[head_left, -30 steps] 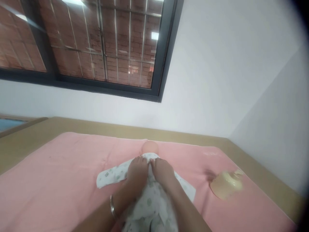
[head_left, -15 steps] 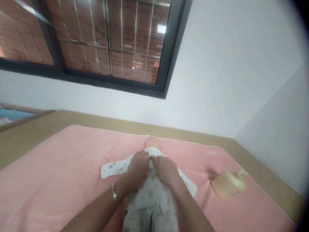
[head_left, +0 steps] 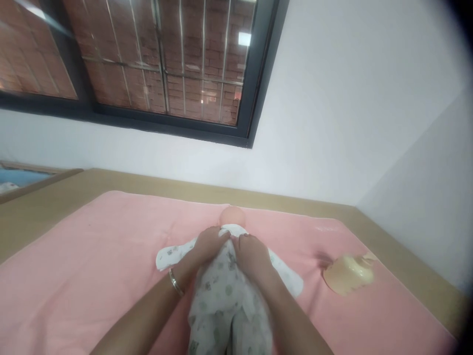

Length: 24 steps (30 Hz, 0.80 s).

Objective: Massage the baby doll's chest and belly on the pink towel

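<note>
A baby doll lies on its back on a pink sheet, its bald head pointing away from me. It wears a white sleepsuit with small green prints. My left hand and my right hand meet at the suit's neckline, just below the head. Both hands have their fingers curled and pinch the fabric there. A metal bangle sits on my left wrist. The suit's left sleeve lies flat on the sheet.
A cream plastic piece lies on the sheet at the right. The sheet covers a tan table pushed against a white wall, with a barred window above. A corner wall closes off the right side.
Both hands have slid a little up the doll's chest, toward the collar. The view has shifted slightly.
</note>
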Tool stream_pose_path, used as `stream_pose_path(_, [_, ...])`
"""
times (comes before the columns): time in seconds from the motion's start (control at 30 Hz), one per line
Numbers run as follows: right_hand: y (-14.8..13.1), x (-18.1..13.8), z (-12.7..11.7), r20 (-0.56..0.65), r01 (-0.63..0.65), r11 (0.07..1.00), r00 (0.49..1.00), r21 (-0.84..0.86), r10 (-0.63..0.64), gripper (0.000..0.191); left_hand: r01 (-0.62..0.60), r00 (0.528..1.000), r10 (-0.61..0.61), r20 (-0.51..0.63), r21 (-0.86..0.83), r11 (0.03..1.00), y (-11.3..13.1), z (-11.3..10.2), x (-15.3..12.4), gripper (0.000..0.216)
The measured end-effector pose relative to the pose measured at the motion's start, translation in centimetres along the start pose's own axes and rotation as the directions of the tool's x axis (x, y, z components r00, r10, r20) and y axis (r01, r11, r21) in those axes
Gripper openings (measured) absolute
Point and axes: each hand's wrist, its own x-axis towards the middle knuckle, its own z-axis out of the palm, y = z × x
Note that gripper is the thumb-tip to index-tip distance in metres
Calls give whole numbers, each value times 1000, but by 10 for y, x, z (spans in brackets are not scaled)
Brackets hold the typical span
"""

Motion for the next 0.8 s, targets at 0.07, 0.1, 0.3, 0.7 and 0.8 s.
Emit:
stream_pose_path(0.07, [2, 7, 7, 14, -33, 999, 999, -18, 33, 58, -96, 995, 98, -18, 88, 991, 4, 2, -3, 39])
stream_pose_path(0.1, [5, 12, 11, 31, -64, 998, 997, -16, 65, 59, -123, 991, 130, -41, 140, 982, 7, 4, -4, 38])
stream_pose_path(0.3, [21, 34, 30, 110, -251, 953, 966, 170, 234, 58, 155, 981, -141, -134, 99, 983, 13, 13, 0, 53])
stream_pose_path(0.7, [26, 36, 47, 15, -255, 933, 966, 253, 260, 55, 203, 971, -200, -127, 9, 979, -2, 21, 9, 52])
stream_pose_path(0.8, [27, 36, 47, 18, -254, 932, 966, 258, 258, 56, 204, 971, -206, -122, -25, 979, -1, 21, 8, 51])
